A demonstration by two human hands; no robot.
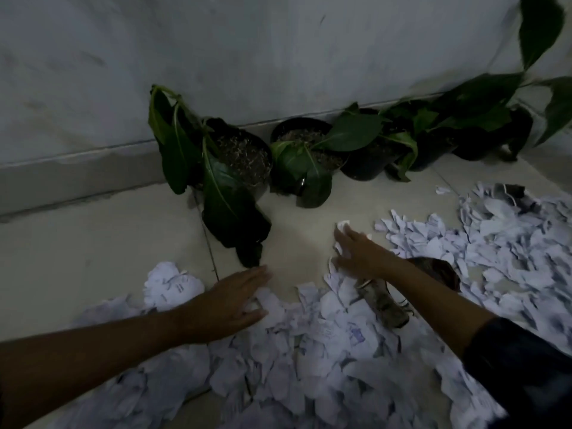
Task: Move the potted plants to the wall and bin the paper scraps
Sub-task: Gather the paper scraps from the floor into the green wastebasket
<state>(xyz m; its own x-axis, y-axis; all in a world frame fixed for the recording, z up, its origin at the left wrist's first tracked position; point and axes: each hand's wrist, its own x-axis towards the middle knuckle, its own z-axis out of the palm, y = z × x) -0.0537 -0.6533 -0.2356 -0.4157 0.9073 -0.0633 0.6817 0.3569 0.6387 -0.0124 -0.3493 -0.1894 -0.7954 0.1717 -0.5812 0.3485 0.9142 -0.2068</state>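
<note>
- Left hand (238, 300): flat, palm down, fingers spread and straight, resting on the near edge of the paper scraps (309, 360); nothing gripped.
- Right hand (359, 250): reaching forward over bare floor, fingers splayed, pressing on a few loose white scraps (343, 225) at the fingertips; not closed around anything, just flat on top.
- Right arm has a dark sleeve (520, 363) at lower right; left forearm is bare.
- Scraps are torn white paper, some with faint print, piled thick across the bottom of the view and spreading up the right side (501, 243).
- A small patch of pale tiled floor (297, 239) sits clear between the two hands.
- Potted plants lined up against the wall (278, 51), touching or just beside its base strip.
- Leftmost pot (244, 156): black, soil visible, big dark leaves drooping down onto the floor toward the left hand.
- Second pot (301, 134): black, soil visible, green leaf folded over its front rim.
- More pots further right (368, 162), crowded together, leaves overlapping; exact count can't tell.
- Tall leaf (540, 26) sticks up at the top right corner.
- Brownish object (383, 301) half buried in the scraps under the right forearm; can't tell what it is.
- Dim lighting, some blur on the right.
</note>
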